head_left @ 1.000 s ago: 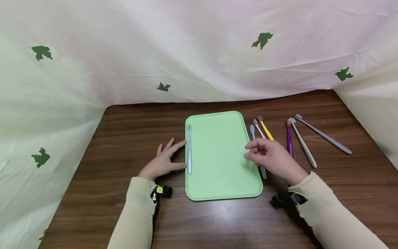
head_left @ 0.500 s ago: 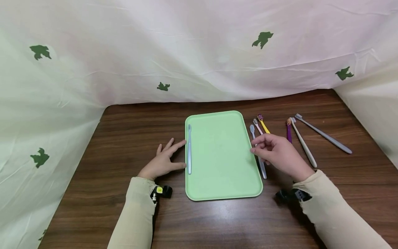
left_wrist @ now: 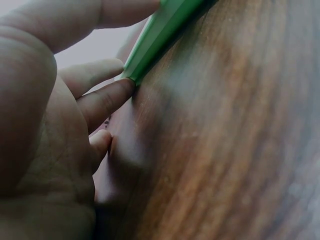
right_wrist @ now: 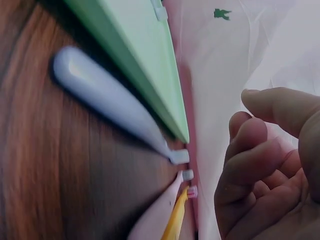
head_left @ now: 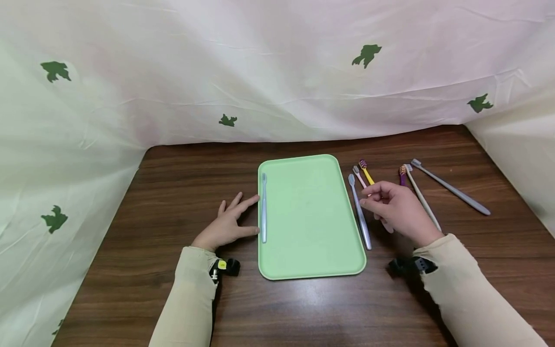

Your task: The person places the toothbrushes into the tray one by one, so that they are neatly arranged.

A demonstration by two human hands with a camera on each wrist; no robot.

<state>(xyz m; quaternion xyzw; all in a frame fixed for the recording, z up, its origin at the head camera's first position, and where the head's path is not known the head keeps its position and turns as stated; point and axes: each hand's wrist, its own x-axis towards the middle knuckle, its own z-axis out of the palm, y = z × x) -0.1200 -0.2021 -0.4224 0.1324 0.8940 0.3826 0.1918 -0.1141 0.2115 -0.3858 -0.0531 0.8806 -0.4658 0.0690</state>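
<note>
In the head view my left hand lies left of a light green tray, fingers spread, index finger and thumb touching its left edge. A blue-grey toothbrush lies along that side inside the tray. My right hand hovers right of the tray, fingers loosely bent and holding nothing. Beneath it are a pink toothbrush and a yellow toothbrush, partly hidden by the hand in the head view. Between hand and tray, another blue-grey toothbrush lies on the table beside the tray's right edge.
Farther right on the dark wooden table lie a purple toothbrush, mostly covered by my right hand, a white toothbrush and a grey toothbrush. A pale cloth with green bird shapes hangs around the table's back and sides.
My right hand has moved right, from over the tray's right edge to above the pink and yellow toothbrushes, uncovering the blue-grey one beside the tray. My left hand has stayed put.
</note>
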